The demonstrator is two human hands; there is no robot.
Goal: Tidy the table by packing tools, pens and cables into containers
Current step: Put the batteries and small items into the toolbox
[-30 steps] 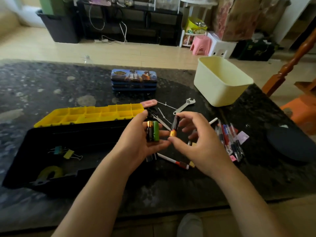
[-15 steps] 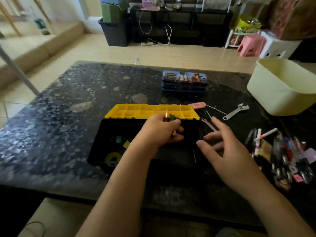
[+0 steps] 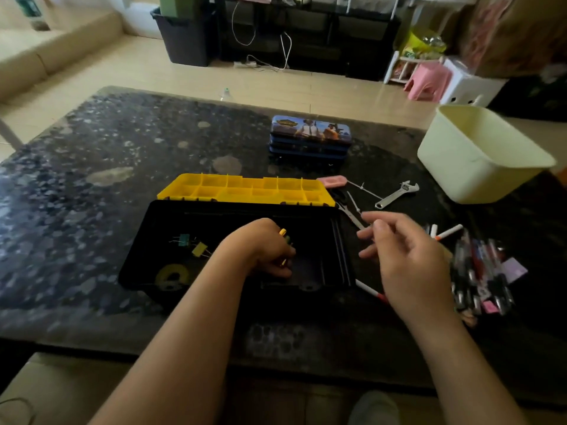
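The dark speckled stone counter (image 3: 92, 185) fills mid-frame. On it at centre sits the open black plastic toolbox (image 3: 171, 219), long axis left to right, its yellow compartment lid (image 3: 245, 190) laid back behind. Upper right stands the cream plastic tub (image 3: 478, 154). The left hand (image 3: 264, 250) is inside the toolbox, its grip closed around small cylindrical batteries (image 3: 283, 237) pointing roughly away from the camera. The right hand (image 3: 411, 259) hovers right of the toolbox, fingers loosely spread, grip empty. A silver adjustable wrench (image 3: 395, 194) lies diagonally beyond.

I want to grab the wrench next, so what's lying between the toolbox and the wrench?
In the head view, between the toolbox and the wrench lie scissors and white cable ties.
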